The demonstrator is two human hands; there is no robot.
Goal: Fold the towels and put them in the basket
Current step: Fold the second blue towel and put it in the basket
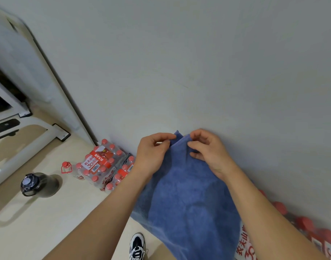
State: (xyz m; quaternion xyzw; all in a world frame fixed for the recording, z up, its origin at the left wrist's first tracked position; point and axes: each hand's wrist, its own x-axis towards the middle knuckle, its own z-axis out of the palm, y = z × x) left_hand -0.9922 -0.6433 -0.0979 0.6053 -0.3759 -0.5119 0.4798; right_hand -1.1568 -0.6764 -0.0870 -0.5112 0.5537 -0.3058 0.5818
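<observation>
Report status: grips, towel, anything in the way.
Status: left grip and right grip pinch blue towel at top edge; it hangs in air. No basket in view. Nearby, bottle packs on floor.

The blue towel runs off the bottom edge, so we cannot see its lower end. That edge also crops the black-and-white shoe. We see only part of the pack of red-capped bottles behind the towel, and the white frame at left is blurred.

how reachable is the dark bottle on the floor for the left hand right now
Probably not as things stand: the left hand pinches the top edge of the blue towel, and the dark bottle sits on the floor, low and off to the left. Nothing lies in the path.
</observation>
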